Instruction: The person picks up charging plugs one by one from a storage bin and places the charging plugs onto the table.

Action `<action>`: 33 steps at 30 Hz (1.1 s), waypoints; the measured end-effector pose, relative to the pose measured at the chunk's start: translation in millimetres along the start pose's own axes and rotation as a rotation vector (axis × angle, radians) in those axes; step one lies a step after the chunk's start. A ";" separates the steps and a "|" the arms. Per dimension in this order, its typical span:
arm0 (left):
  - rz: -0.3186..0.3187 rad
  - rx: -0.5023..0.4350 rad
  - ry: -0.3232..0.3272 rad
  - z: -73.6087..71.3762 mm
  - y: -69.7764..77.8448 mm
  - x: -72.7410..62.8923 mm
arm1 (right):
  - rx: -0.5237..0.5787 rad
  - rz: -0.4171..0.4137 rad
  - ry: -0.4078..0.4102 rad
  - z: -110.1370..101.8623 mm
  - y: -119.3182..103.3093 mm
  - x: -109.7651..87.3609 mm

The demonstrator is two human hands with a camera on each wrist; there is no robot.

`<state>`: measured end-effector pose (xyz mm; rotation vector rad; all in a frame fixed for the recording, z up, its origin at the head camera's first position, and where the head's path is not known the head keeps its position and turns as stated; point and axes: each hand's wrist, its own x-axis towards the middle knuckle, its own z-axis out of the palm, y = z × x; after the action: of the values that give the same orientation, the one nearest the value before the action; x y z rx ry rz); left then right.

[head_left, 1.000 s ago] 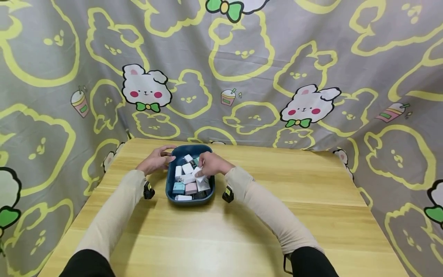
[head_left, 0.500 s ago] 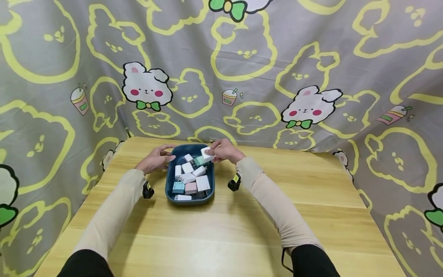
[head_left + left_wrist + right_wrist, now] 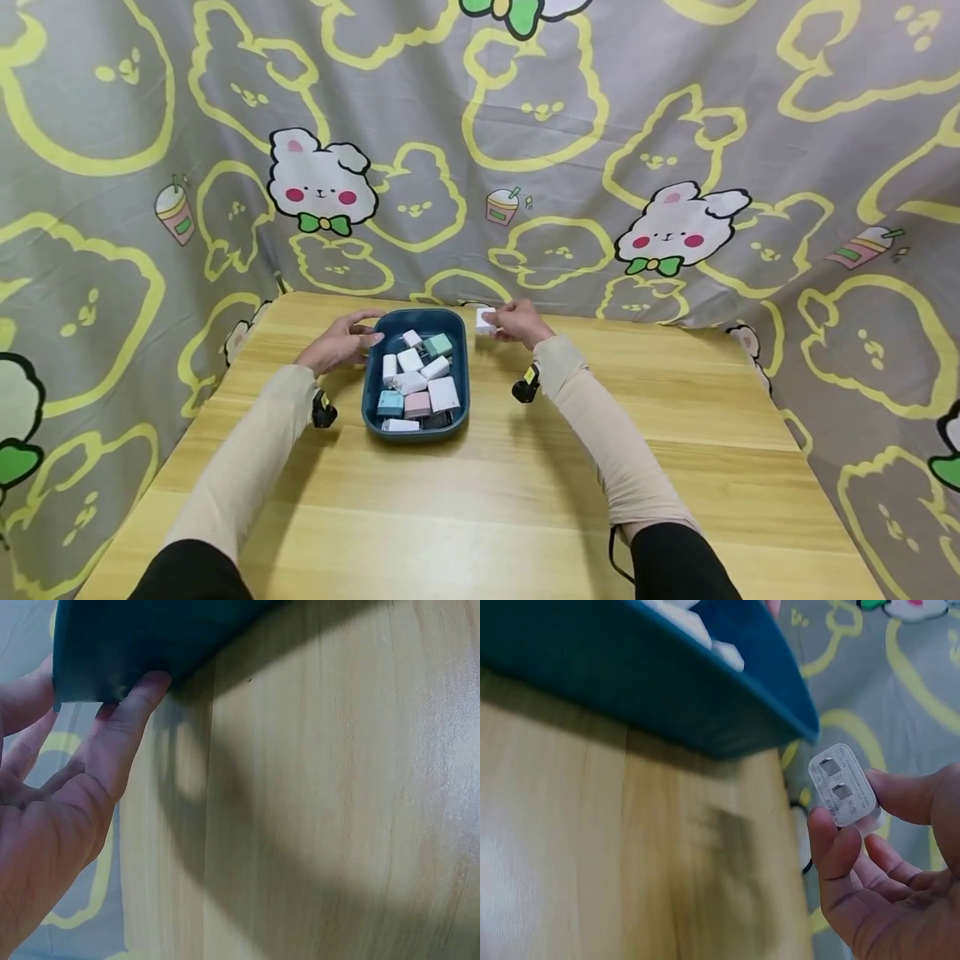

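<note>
A dark blue plastic bin (image 3: pixel 375 354) stands towards the back of the table, holding several chargers. Most are white, with a green charger (image 3: pixel 438 344), a light blue charger (image 3: pixel 390 403) and a pink charger (image 3: pixel 417 405) among them. My left hand (image 3: pixel 337 343) grips the bin's left side, thumb at the rim and fingers against the outer wall (image 3: pixel 150 645). Just right of the bin, my right hand (image 3: pixel 521 322) pinches a white charger (image 3: pixel 843 785) above the table. Its two metal prongs face the right wrist camera.
The wooden table (image 3: pixel 480 508) stretches in front of the bin and off to its right. A grey curtain (image 3: pixel 420 100) printed with yellow outlines and rabbits hangs behind the table and along both sides.
My right hand has lifted the white charger out of the bin and carried it to the right, past the rim. The left hand has stayed at the bin's left side.
</note>
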<state>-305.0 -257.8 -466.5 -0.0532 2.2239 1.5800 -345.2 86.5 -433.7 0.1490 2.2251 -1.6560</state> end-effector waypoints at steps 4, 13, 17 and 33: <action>0.003 -0.019 -0.005 2.1 0.3 1.4 | 0.009 0.036 0.027 -7.2 10.9 5.3; -0.009 -0.050 -0.009 2.4 -2.2 -1.2 | -0.022 0.084 0.079 -14.5 33.2 13.5; -0.008 -0.041 -0.006 1.2 -3.3 -3.0 | -0.048 0.093 0.102 -16.5 39.9 16.3; -0.015 -0.043 0.015 0.6 -2.1 -2.4 | -0.139 0.110 0.149 -17.8 44.1 25.8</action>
<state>-302.1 -258.5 -467.7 -0.0942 2.1959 1.6254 -360.1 113.4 -478.2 0.3616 2.3861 -1.4707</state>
